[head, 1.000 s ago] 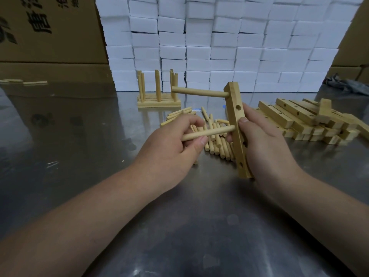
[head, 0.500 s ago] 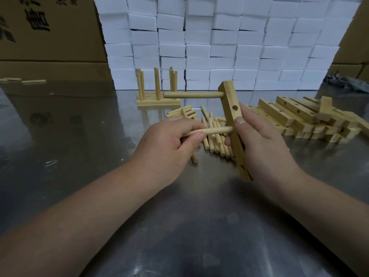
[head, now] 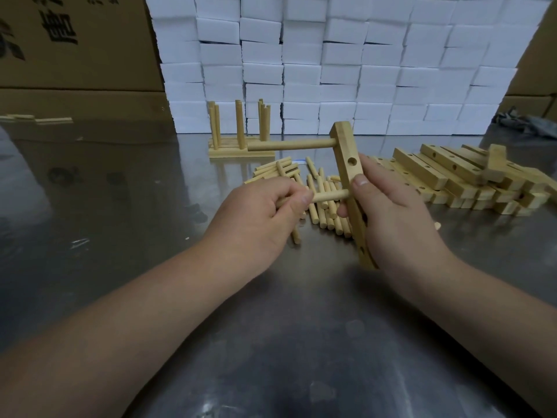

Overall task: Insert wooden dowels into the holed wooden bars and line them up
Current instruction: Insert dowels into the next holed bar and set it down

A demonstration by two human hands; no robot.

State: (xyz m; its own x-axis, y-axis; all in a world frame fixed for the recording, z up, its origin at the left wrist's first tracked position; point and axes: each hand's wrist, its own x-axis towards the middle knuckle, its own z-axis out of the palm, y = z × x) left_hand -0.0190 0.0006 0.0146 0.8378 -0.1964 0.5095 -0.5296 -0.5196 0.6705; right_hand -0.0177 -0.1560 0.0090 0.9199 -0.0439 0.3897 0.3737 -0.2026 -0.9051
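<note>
My right hand [head: 394, 218] grips a holed wooden bar [head: 346, 158] held nearly upright above the steel table. One dowel [head: 289, 145] sticks out leftward from the bar's top hole. An empty hole shows just below it. My left hand [head: 259, 218] pinches a second dowel [head: 330, 195], whose right end meets the bar beside my right thumb. A heap of loose dowels [head: 319, 191] lies on the table behind both hands. Loose holed bars [head: 452, 176] are piled to the right.
Finished bars with upright dowels [head: 241, 137] stand at the back of the steel table [head: 271, 342]. Behind them rises a wall of white boxes [head: 331, 64]. Cardboard cartons [head: 75, 55] stand at the back left, dark cloth [head: 524, 122] at the far right.
My left hand has pushed the second dowel rightward toward the bar, so less of it shows between my hands. The bar has tilted a little and stays in my right hand.
</note>
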